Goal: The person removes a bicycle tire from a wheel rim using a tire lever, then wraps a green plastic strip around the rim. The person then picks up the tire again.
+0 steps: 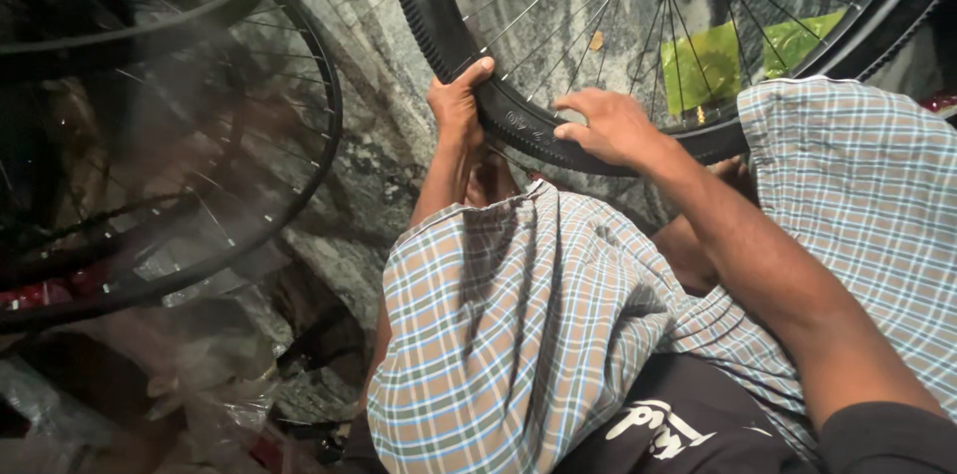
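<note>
My left hand (459,105) grips the black tyre (439,30) from below; my right hand (608,125) presses open fingers on its sidewall.

Our left hand (458,107) sits at the upper middle of the frame, fingers curled and shut in a grip, thumb stretched out to the right along the top. Its forearm drops straight down toward mid-frame. Our right hand (610,125) lies just right of it, near but apart, palm down, fingers (570,132) bent and pressing leftward, not fully closed. Our bare right forearm runs diagonally to the lower right corner, ending in a dark sleeve.
</note>
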